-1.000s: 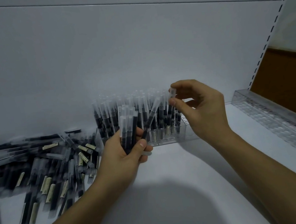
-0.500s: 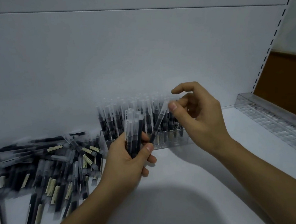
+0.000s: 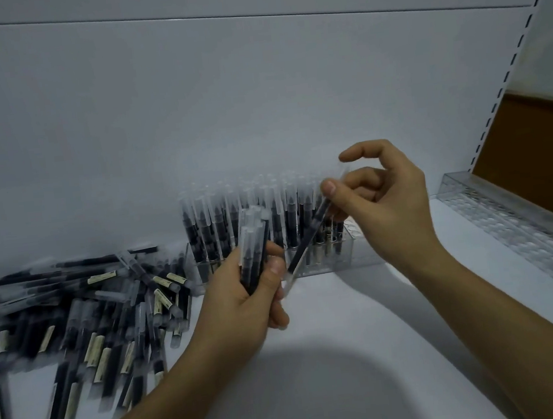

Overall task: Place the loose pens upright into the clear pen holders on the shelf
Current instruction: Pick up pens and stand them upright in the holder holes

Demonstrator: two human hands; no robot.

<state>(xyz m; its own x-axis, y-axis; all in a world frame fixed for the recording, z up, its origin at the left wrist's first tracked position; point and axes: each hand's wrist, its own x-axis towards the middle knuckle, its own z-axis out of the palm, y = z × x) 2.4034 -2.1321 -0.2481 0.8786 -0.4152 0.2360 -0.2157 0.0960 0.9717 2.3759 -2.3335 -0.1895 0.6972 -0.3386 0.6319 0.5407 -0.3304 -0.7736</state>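
One head-worn camera looks forward and down at the shelf (image 3: 352,355), facing its back panel (image 3: 257,109). It sits close, the shelf's right edge in frame

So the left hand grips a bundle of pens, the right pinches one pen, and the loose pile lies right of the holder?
No: the head view shows the loose pile lying left of the holder. The left hand does grip a bundle of pens, and the right hand pinches one pen.
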